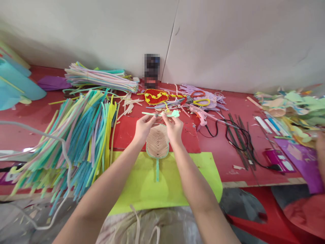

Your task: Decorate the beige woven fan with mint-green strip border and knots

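My left hand point(144, 129) is closed in a pinch on a pale green pipe cleaner point(145, 113), whose free end sticks out to the left. Fingers of my right hand point(174, 128) pinch the same piece farther right, beside a small mint-green flower point(175, 114) at its end. Between and below both hands lies a fan shape of peach pipe cleaners point(157, 142) with a green edge and a green handle point(157, 170). It rests across a red board point(189, 140) and a lime-green sheet point(195, 176). My fingertips hide the pinched part.
Piles of coloured pipe cleaners point(83, 135) cover the left. Scissors point(190, 101), a pink glue gun point(201, 117) and a red piece with yellow flowers point(155, 97) lie behind my hands. A black cable point(250, 149) runs right to a purple box point(279, 161). Another person's arm point(320, 152) shows at the right edge.
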Demonstrator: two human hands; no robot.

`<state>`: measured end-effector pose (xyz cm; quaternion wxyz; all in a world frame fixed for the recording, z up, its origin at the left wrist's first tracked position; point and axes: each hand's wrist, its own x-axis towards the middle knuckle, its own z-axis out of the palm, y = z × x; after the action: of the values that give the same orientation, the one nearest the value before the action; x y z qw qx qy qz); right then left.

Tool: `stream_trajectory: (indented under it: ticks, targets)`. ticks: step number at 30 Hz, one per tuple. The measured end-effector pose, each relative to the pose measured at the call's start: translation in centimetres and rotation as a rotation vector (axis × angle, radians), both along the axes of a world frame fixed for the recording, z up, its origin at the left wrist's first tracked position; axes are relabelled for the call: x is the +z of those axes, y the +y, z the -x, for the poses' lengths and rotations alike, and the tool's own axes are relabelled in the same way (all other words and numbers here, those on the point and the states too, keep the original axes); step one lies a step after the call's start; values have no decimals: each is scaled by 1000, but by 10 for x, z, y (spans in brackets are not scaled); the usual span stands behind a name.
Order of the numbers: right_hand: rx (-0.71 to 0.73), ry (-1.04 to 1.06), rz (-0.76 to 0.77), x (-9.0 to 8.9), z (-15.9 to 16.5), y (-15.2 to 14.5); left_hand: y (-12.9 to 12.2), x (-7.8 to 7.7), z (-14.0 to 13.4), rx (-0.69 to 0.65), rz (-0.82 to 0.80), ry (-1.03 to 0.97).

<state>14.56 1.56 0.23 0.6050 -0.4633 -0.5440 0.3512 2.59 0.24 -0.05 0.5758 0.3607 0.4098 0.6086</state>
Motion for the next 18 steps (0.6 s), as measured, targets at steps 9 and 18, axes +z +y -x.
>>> stream_trajectory:
  ticks: [9,18]
  targets:
    - [20,-146,10,1,0,-2,4,1,6,121,-125,162]
    - [34,-192,22,-7,-2,1,0,5,14,299,-259,662]
